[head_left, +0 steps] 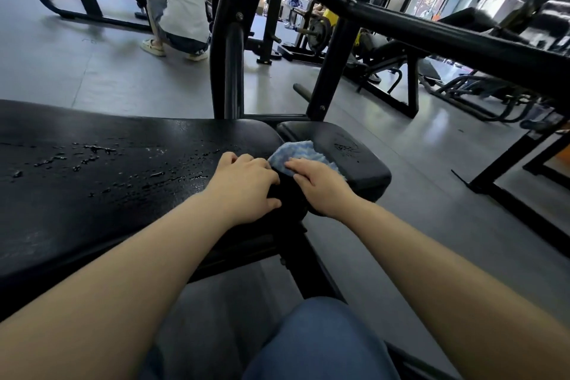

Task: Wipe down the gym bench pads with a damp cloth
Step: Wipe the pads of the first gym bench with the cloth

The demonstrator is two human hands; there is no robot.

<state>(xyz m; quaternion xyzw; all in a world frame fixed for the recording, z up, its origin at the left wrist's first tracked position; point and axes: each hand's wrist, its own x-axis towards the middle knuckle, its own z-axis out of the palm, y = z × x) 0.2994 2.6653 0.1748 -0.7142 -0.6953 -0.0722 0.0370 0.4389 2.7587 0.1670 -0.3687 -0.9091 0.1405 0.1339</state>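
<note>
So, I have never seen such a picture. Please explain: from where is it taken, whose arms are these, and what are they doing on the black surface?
There is only one picture, from a camera worn on a person's head, looking down at their own hands. The black surfaces are gym bench pads: a long pad carrying water droplets, and a smaller seat pad. The left hand rests on the end of the long pad. The right hand presses a blue and white cloth at the gap between the pads. Behind, another person crouches on the floor.

glossy wet bench pad (123,163), waffle-textured cloth (296,157)
</note>
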